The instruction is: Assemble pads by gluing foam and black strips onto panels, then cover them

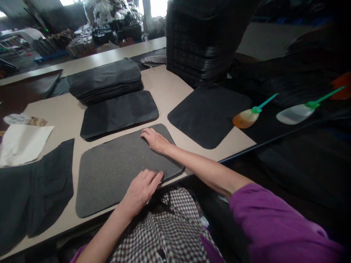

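A grey speckled foam panel (115, 168) with rounded corners lies on the tan table (175, 91) right in front of me. My left hand (142, 188) rests flat on the panel's near edge, fingers stretched out. My right hand (155, 139) lies flat on the panel's far right part, fingers pointing left, holding nothing. Two black panels lie beyond: one (119, 114) behind the grey one, another (210, 115) to the right.
A stack of black panels (105, 80) sits at the back left, a tall dark stack (203, 36) at the back centre. Black fabric (33, 190) and white paper (22, 144) lie at left. Two glue bottles with green nozzles (251, 116) (300, 111) lie at right.
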Tool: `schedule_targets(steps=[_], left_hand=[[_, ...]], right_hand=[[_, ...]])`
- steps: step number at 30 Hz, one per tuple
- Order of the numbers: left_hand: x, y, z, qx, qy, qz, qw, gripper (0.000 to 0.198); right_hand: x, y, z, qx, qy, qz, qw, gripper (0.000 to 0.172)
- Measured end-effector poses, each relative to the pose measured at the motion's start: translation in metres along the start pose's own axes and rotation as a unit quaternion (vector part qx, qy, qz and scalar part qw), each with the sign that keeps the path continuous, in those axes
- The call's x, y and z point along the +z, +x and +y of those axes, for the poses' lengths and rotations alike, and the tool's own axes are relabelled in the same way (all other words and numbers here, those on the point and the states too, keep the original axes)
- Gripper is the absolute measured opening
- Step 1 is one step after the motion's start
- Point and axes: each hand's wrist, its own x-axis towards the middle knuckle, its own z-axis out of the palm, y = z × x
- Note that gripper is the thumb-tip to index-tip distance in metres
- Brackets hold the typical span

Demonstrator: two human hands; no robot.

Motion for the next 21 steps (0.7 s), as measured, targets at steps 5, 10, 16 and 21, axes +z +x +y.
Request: schedule_targets(steps=[5,10,16,21], left_hand=[[-0.002,0.003,0.004,0.01,0.023,0.035,0.999,0.028],[0.004,0.001,0.009,-0.027,-0.01,0.066,0.997,0.024],[0.012,-0.003,0.013,0.015,0.002,0.058,0.998,0.02],[0.015,-0.006,0.015,0.033,0.006,0.09,0.995,0.023]], right_hand=[[0.0,-0.001,-0.001,0.001,0.006,0.0,1.0,0.041],[0.001,-0.001,0.0,0.0,0.014,0.004,1.0,0.039],[0.001,-0.001,-0.001,-0.002,0.011,0.007,1.0,0.037],[-0.001,-0.002,-0.002,-0.002,0.008,0.007,1.0,0.037]])
